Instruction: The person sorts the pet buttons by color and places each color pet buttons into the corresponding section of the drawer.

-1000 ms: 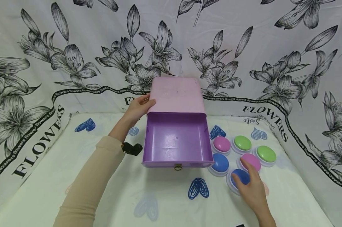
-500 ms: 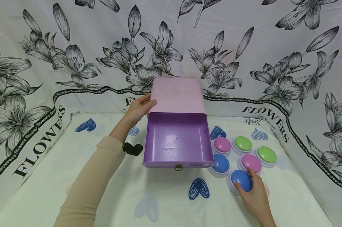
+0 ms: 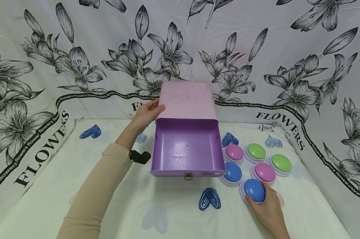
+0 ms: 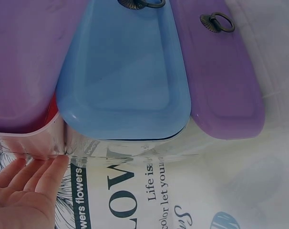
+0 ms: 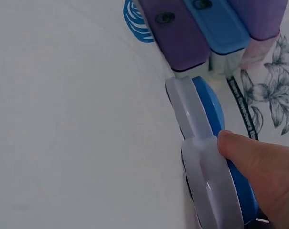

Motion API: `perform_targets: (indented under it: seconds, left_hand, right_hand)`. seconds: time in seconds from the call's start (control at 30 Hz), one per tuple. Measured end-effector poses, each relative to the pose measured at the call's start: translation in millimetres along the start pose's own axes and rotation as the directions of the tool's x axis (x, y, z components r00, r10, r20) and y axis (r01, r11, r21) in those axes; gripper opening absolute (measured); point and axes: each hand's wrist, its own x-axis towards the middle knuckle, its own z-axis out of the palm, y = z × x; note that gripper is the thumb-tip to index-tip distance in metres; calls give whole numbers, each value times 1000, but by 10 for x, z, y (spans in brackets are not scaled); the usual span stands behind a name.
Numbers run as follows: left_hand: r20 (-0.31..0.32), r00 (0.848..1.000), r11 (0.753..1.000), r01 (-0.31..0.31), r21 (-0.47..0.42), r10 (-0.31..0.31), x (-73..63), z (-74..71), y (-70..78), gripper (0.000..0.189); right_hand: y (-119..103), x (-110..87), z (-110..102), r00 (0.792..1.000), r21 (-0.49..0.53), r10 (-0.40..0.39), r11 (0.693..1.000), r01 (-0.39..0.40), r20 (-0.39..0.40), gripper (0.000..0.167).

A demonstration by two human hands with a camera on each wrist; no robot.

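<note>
A small pink chest of drawers (image 3: 187, 99) stands at the back, its purple top drawer (image 3: 184, 149) pulled far out and empty inside. My left hand (image 3: 145, 116) rests against the chest's left side, thumb at the top edge; the left wrist view shows straight fingers (image 4: 46, 179) touching the wall. Below the top drawer are a blue drawer (image 4: 128, 71) and another purple drawer (image 4: 223, 71), both with ring pulls. At the right, my right hand (image 3: 267, 209) grips the nearest blue push button (image 3: 254, 190) by its edges, thumb (image 5: 240, 148) on the near side.
Beyond the held one lie a second blue button (image 3: 232, 172), two pink buttons (image 3: 264, 172) (image 3: 234, 152) and two green buttons (image 3: 282, 162) (image 3: 256, 151), close together. A flower-printed cloth (image 3: 221, 20) hangs behind. The pale tablecloth (image 3: 180, 212) has printed hearts.
My right hand has come down from over the nearest blue button, and its thumb and fingers have drawn in around the button's edges. The left hand and the chest have stayed in place.
</note>
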Motion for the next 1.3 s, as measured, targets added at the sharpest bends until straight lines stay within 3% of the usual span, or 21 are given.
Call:
perform_targets:
  seconds: [0.17, 0.37, 0.67, 1.3]
  left_hand:
    - [-2, 1000, 1000, -2, -1, 2, -2, -2, -1, 65]
    - [-1, 1000, 1000, -1, 2, 1, 0, -1, 0, 65]
    - [-1, 1000, 1000, -4, 0, 4, 4, -5, -1, 65]
    - [-4, 1000, 1000, 6, 8, -6, -10, 1, 2, 66]
  right_hand:
    - [-5, 3, -7, 1000, 3, 22, 1000, -22, 11, 89]
    - [-18, -11, -24, 997, 20, -31, 999, 32, -67, 82]
    - [-52, 26, -82, 990, 21, -76, 997, 79, -122, 80]
    - [-195, 208, -316, 969, 56, -169, 982, 182, -178, 77]
